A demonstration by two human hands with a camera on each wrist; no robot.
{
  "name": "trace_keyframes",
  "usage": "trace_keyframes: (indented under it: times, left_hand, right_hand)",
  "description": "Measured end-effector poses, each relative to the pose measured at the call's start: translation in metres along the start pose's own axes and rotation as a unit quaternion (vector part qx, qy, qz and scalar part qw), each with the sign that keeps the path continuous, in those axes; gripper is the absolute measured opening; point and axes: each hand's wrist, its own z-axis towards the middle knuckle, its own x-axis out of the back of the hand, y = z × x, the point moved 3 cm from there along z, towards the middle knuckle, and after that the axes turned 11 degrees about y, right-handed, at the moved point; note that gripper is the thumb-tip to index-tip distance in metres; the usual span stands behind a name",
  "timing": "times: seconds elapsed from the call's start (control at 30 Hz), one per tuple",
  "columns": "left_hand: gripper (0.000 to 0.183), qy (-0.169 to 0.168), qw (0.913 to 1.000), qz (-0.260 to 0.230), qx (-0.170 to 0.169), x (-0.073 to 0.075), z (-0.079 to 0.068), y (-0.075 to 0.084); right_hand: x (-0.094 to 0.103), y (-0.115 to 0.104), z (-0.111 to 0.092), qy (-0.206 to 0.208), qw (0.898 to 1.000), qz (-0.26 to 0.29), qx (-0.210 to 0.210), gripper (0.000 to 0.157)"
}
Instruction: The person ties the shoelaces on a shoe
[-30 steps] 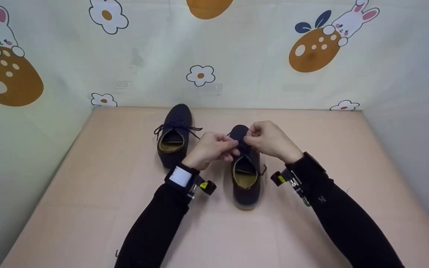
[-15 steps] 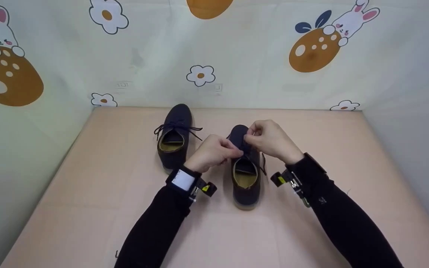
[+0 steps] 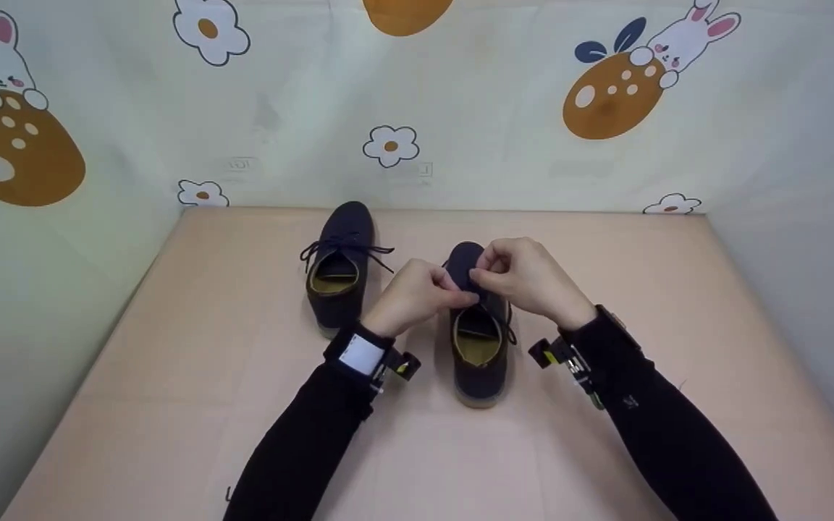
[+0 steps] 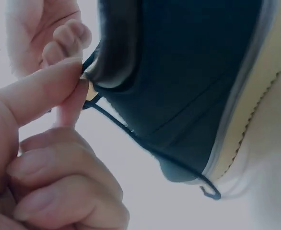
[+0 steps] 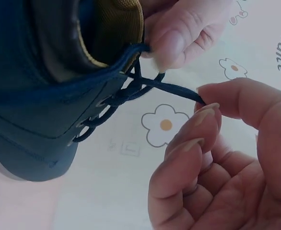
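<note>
A dark navy lace-up shoe (image 3: 480, 382), tan inside, stands upright between my hands, toe pointing away. My left hand (image 3: 413, 295) pinches a dark shoelace (image 4: 114, 117) between thumb and forefinger, close above the shoe's opening. From that pinch a free length hangs down along the shoe's side. On the other side, my right hand (image 3: 529, 278) pinches a lace strand (image 5: 176, 90) with thumb and fingertips and holds it taut from the crossing over the eyelets. The fingers partly hide the lacing in the head view.
A matching shoe (image 3: 326, 307) with its lace tied in a bow stands left of my left hand. Both rest on a pale pink surface (image 3: 192, 362). Behind rises a white patterned backdrop (image 3: 301, 94), with further walls at both sides.
My left hand has shifted slightly right and toward the shoe's opening, its fingers drawing together. The right hand has barely moved. The lace hanging at the shoe's right side has shifted.
</note>
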Motion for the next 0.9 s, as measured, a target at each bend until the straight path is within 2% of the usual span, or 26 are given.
trace_keyframes:
  times: [0.13,0.27,0.37,0.5,0.6,0.73,0.9]
  left_hand:
    - [0.024,0.002,0.9985,-0.053,0.017,0.003,0.001,0.0]
    - [0.037,-0.013,0.9904,-0.126,0.054,0.002,0.002,-0.001]
    - [0.036,-0.023,0.9861,-0.144,0.079,0.001,0.002,-0.003]
    - [0.022,-0.021,0.9876,-0.131,0.084,0.003,0.002,-0.003]
    - [0.019,-0.012,0.9907,-0.113,0.075,0.003,0.003,-0.003]
    - [0.019,0.008,0.9968,-0.07,0.039,0.005,0.003,-0.001]
    - [0.018,0.031,0.9995,-0.007,-0.003,0.007,0.001,0.002]
  right_hand:
    - [0.0,0.0,-0.003,0.01,1.0,-0.002,0.021,0.01]
    - [-0.001,-0.001,-0.007,0.015,0.999,0.003,0.045,0.011]
    - [-0.003,-0.001,-0.01,0.007,0.998,0.012,0.062,0.011]
    - [-0.006,0.001,-0.016,0.011,0.997,0.005,0.071,0.01]
    - [-0.007,0.003,-0.023,0.03,0.997,-0.032,0.066,0.011]
    - [-0.009,0.006,-0.033,0.039,0.993,-0.09,0.06,0.012]
    - [-0.007,0.011,-0.036,0.034,0.991,-0.113,0.07,0.008]
